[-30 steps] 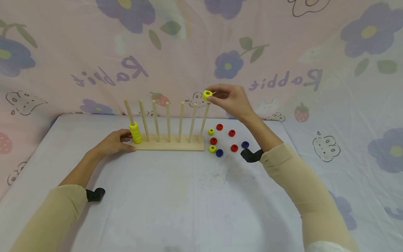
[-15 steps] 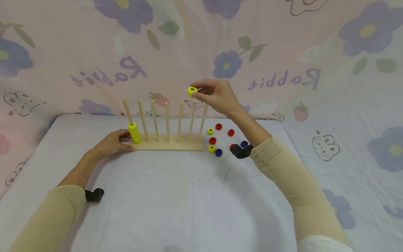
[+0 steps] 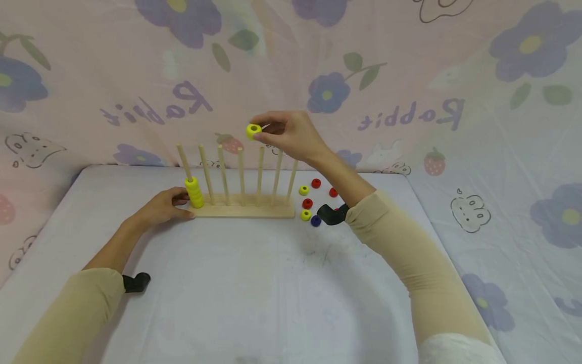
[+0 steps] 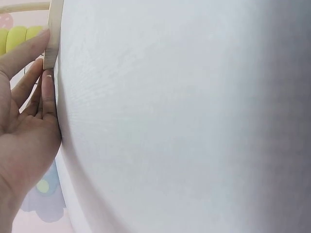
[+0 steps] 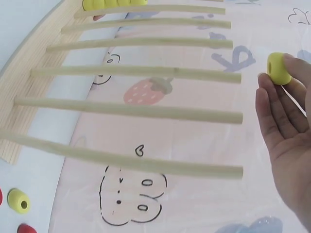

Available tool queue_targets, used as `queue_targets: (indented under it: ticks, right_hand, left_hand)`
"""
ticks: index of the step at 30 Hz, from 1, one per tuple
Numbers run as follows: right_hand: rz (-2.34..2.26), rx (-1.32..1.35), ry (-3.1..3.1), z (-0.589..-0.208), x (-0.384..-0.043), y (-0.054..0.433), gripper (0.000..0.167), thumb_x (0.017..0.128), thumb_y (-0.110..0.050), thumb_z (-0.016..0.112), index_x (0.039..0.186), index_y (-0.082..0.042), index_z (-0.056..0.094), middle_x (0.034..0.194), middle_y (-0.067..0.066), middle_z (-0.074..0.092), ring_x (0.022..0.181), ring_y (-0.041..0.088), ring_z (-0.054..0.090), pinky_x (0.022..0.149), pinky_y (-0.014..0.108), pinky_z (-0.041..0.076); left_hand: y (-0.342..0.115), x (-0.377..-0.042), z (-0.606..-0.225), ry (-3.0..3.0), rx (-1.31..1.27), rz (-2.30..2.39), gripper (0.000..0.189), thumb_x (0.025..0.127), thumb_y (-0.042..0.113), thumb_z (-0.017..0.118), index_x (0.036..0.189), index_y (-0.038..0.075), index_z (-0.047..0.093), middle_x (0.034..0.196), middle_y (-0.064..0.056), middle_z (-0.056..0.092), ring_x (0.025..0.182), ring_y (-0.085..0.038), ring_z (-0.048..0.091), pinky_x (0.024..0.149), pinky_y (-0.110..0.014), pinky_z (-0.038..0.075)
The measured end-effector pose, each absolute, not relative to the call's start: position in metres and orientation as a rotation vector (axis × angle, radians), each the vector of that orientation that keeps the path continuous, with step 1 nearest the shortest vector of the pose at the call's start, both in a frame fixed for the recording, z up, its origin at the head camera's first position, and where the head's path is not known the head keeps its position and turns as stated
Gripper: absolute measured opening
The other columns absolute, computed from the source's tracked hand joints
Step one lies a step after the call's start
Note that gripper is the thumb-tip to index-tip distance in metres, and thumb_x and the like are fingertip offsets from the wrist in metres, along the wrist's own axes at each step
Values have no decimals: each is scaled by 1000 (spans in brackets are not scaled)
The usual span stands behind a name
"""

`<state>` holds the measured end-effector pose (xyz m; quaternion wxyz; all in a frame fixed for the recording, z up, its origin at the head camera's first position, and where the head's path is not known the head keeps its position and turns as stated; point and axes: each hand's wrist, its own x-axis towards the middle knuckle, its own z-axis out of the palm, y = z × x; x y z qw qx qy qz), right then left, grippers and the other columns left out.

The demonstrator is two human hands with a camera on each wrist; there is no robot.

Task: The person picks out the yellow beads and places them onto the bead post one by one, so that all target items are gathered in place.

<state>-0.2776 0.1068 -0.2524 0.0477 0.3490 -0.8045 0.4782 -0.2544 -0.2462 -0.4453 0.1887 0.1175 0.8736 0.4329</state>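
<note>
"While the right hand (image 3: 291, 134) has that bead (image 3: 251, 134) up high, is the grip sound?"

"I'd say so. Thumb and fingertips pinch it by the sides, and the hole shows from above in the head view and from below in the right wrist view, so nothing seems to block it."

"Where is it, exactly?"

"Higher than the tips of the pegs (image 3: 242, 177) and touching none. The head view puts it over the gap between the fourth and fifth from the left; its true depth I can't tell."

"And the left hand (image 3: 161, 206)?"

"It holds the left end of the stand (image 3: 245, 212), thumb at the near corner. That should stop any sliding or tipping if a peg gets nudged."

"How would you handle the bead from here?"

"I'd travel above the tips, square the hole over one, and let go only once the wood is inside. A tilted bead could catch on the rim."

"Anything in the way?"

"The bare pegs, mainly, if it dips. The leftmost carries a yellow stack (image 3: 194, 193). Right of the stand lie two yellow beads (image 3: 306, 215), some red beads (image 3: 307, 203) and a blue bead (image 3: 316, 221); the right forearm (image 3: 350, 182) and its black mount (image 3: 331, 215) may hide others."
</note>
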Motion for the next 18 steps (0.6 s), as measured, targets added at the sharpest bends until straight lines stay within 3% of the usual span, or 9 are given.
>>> queue_targets:
  ticks: [11, 18]
  right_hand:
    - [1390, 1111, -2515, -249, -280, 78, 28, 89, -15, 76, 115, -5, 73, 107, 3, 74, 88, 8, 71, 82, 23, 57]
    - [1406, 1172, -2510, -248, -281, 61, 28, 89, -13, 76, 116, -6, 73, 108, 3, 73, 89, 7, 71, 80, 23, 58]
  left_hand:
    - [-246, -255, -446, 2447, 325, 1227, 83, 85, 19, 81, 147, -8, 33, 145, -30, 42, 135, -44, 41, 116, -55, 30]
    - [-246, -255, -445, 2446, 324, 1232, 84, 84, 19, 81, 147, -9, 33, 145, -30, 42, 134, -44, 41, 116, -54, 31]
